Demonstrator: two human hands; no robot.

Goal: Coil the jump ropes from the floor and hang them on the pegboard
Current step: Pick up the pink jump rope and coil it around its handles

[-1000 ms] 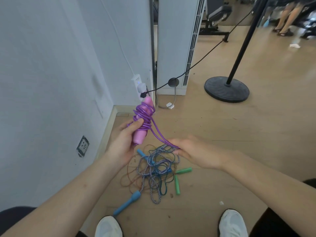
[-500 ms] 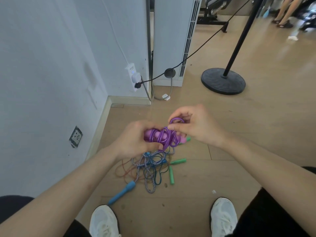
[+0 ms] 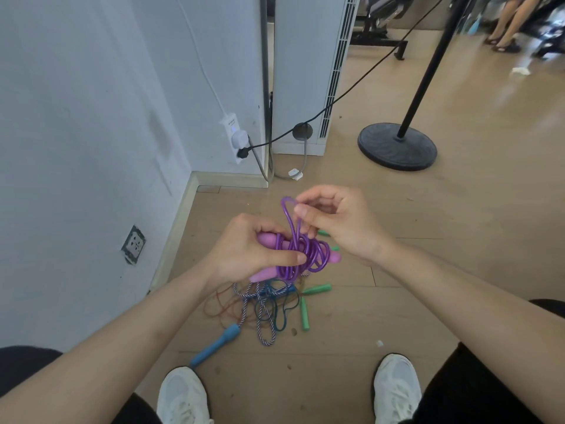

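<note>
You are holding the purple rope (image 3: 301, 252) turned on its side now, just above the pile (image 3: 263, 310) on the floor (image 3: 351, 325). The long loose piece is gone. Your left hand (image 3: 244, 252) is gripping the pink handles (image 3: 266, 239), and your right hand (image 3: 336, 221) is pinching the last loop and pulling it up. I think this rope is getting close to ready for hanging.

Counting: one purple rope and two pink handles. The pile is showing three cords, one blue handle (image 3: 220, 344), two green handles (image 3: 316, 289) and two more green tips (image 3: 324, 232)
</note>
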